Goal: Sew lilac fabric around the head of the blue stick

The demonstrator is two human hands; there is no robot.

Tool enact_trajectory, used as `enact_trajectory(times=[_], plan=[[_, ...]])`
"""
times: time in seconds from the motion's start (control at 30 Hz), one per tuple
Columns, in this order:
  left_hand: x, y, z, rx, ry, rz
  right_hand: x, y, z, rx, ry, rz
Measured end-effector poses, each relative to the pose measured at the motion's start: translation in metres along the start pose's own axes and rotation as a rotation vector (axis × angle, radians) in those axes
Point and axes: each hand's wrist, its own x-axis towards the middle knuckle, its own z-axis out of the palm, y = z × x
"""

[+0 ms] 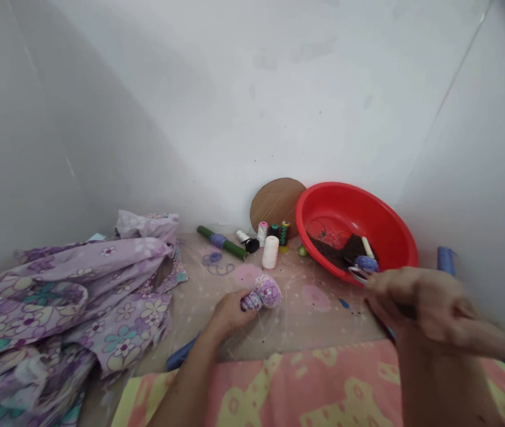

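My left hand (229, 314) is closed around the wrapped stem of a small floral cloth bundle (268, 290), whose rounded, stuffed head points right, just above the table. My right hand (432, 305) is at the right, in front of the red basin (394, 231), blurred by motion. Its fingers look curled. A shiny metal piece (359, 273) shows at their tips against the basin rim; blur hides its kind and whether I grip it. Inside the basin lie dark brown material (334, 254), a ball of purple yarn (367, 263) and a pale stick-like handle (368, 247).
Crumpled floral cloth (123, 302) covers the left side. Behind my left hand are a green tube (237, 250) with purple yarn, a white thread spool (270, 252), several smaller spools and loose purple yarn (216, 264). A cardboard disc (276, 201) leans on the wall. Patterned pink-yellow cloth (305, 388) lies nearest me.
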Motion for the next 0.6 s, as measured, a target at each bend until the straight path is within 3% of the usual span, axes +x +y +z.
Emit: enact_trajectory(times=[0.17, 0.27, 0.33, 0.47, 0.6], plan=[[0.002, -0.001, -0.001, -0.12, -0.072, 0.036, 0.003, 0.033, 0.043, 0.033, 0.009, 0.218], [0.003, -0.003, 0.002, -0.147, -0.046, 0.014, 0.0, 0.06, 0.069, 0.056, -0.071, 0.391], [0.003, -0.005, 0.005, -0.123, -0.01, 0.01, -0.005, 0.081, 0.083, 0.059, -0.033, 0.475], [0.003, -0.006, 0.007, -0.074, 0.027, 0.03, -0.024, 0.117, 0.098, 0.048, 0.048, 0.638], [0.004, -0.003, 0.007, -0.039, 0.026, 0.019, -0.039, 0.139, 0.1, -0.195, 0.044, 0.59]])
